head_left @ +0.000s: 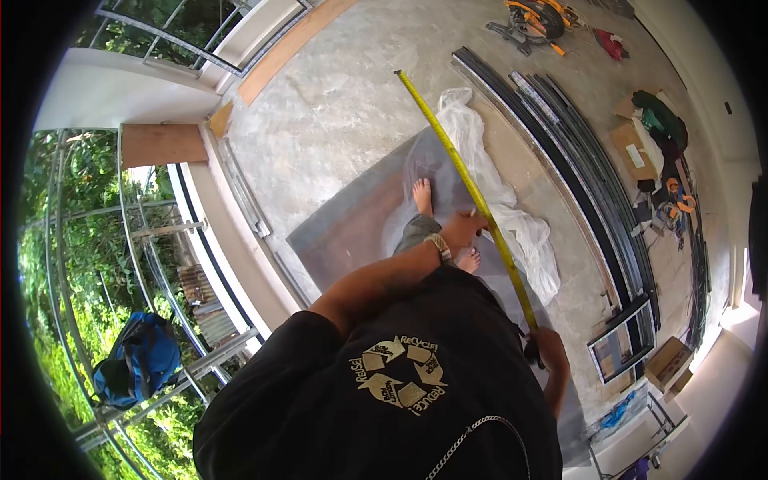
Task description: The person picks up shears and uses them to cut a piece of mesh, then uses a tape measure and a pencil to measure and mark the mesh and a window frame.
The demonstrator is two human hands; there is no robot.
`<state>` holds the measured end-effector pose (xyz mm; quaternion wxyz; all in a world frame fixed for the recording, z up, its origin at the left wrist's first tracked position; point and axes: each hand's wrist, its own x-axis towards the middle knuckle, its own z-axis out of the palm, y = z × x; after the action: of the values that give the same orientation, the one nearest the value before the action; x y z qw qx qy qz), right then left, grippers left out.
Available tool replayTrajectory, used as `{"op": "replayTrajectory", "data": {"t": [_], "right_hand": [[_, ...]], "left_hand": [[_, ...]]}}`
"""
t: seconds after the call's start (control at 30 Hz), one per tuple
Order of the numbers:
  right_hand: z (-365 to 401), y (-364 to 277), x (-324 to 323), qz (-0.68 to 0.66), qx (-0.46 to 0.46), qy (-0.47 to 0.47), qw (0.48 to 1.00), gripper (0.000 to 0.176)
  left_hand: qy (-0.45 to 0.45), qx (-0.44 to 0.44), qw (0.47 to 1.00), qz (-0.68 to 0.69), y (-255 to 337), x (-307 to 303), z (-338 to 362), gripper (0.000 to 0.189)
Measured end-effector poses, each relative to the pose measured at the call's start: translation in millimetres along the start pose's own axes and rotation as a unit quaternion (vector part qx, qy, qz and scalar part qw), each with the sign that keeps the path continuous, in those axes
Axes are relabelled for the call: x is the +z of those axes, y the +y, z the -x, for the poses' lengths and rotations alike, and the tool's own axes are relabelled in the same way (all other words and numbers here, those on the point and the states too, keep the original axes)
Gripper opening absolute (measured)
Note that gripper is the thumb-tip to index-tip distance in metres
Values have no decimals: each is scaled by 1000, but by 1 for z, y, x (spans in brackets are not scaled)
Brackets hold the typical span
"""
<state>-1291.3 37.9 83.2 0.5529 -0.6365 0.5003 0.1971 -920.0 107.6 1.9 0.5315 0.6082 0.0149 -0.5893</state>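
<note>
A yellow tape measure blade (pixel 456 152) runs extended from the upper middle of the view down to my right hand (pixel 552 350), which is closed around its dark case. Beside the blade's middle is my left hand (pixel 464 230), fingers pinched on something small and pale that I cannot make out. Whether that hand touches the blade is unclear. A dark, see-through sheet (pixel 352 212) lies on the floor under my bare feet. Crumpled clear plastic (pixel 520 232) lies along the blade's right side.
Long dark metal profiles (pixel 584 176) lie on the right, with a small frame (pixel 620 340) at their lower end. A miter saw (pixel 536 20) stands at the top. Cardboard boxes (pixel 632 152) and tools are near the right wall. Scaffolding and a blue backpack (pixel 140 358) are at left.
</note>
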Motion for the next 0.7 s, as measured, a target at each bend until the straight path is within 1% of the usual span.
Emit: {"op": "replayTrajectory", "data": {"t": [0.07, 0.13, 0.2, 0.27, 0.3, 0.33, 0.37, 0.4, 0.43, 0.47, 0.5, 0.53, 0.57, 0.6, 0.63, 0.67, 0.7], "right_hand": [[56, 74, 1, 20, -54, 33, 998, 29], [122, 133, -3, -44, 76, 13, 996, 25], [189, 174, -8, -67, 135, 0, 989, 23], [249, 181, -7, -96, 223, -14, 970, 25], [270, 201, -4, -124, 247, -17, 961, 25], [288, 223, -2, -152, 270, -21, 951, 26], [299, 233, 4, -184, 257, -15, 949, 26], [302, 242, 8, -185, 256, -13, 949, 26], [299, 240, 9, -176, 248, -12, 952, 25], [295, 238, 11, -166, 240, -9, 956, 25], [286, 242, 17, -186, 236, 5, 954, 24], [272, 247, 21, -193, 228, 4, 954, 21], [259, 248, 26, -213, 222, 12, 951, 20], [243, 243, 32, -181, 218, 33, 959, 19], [226, 263, 37, -201, 204, 39, 957, 19], [214, 265, 42, -213, 201, 43, 955, 19], [205, 266, 46, -204, 202, 46, 957, 19]], "left_hand": [[63, 32, 997, -29, -20, -16, -13, 21], [169, 16, 980, -102, -13, -40, -18, 22], [211, 24, 974, -78, -24, -84, -45, 19], [244, -6, 966, -83, -26, -120, -55, 18], [242, -2, 967, -83, -32, -139, -61, 18], [166, 52, 931, -321, -40, -158, -67, 20], [121, 73, 889, -435, -52, -164, -65, 22], [81, 104, 832, -539, -64, -170, -64, 24], [45, 173, 751, -636, -79, -169, -57, 28], [28, 207, 704, -679, -90, -162, -39, 29], [15, 242, 654, -717, -102, -154, -21, 31], [63, 159, 780, -601, -106, -133, 25, 22], [108, 68, 877, -463, -121, -125, 61, 14], [109, 62, 879, -460, -153, -133, 80, 14], [116, 75, 879, -456, -192, -149, 96, 16], [122, 88, 878, -455, -229, -169, 115, 19], [137, 118, 845, -503, -271, -190, 145, 20]]}}
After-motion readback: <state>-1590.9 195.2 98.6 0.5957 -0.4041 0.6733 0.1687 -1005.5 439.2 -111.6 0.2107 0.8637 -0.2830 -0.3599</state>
